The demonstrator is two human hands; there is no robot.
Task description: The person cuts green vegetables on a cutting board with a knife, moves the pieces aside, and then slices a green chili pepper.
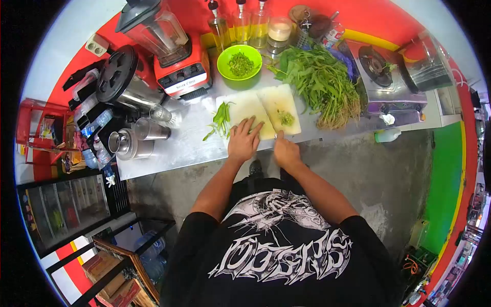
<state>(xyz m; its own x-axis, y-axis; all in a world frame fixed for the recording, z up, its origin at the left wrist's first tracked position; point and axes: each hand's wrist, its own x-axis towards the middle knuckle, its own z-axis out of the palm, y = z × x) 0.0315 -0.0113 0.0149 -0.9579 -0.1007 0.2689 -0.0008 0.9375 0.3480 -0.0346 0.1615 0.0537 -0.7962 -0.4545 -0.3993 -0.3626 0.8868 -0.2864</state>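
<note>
A white cutting board (238, 102) lies on the metal table in front of me. My left hand (244, 140) rests on its near left part with fingers spread, close to some loose green leaves (221, 118). At the board's near edge, my right hand (287, 152) is closed round the handle of a knife (267, 113), whose blade appears to lie across the board pointing away from me. The handle is mostly hidden by the fingers. Right of the blade sits a small heap of chopped greens (285, 118). A bright green bowl (239, 78) with chopped greens stands behind the board.
A big bunch of leafy greens with roots (322, 84) lies to the right, beside a gas stove (381, 71). A red blender (179, 71) stands at the back left, with metal cups (130, 144) nearer. Pump bottles (241, 25) line the wall.
</note>
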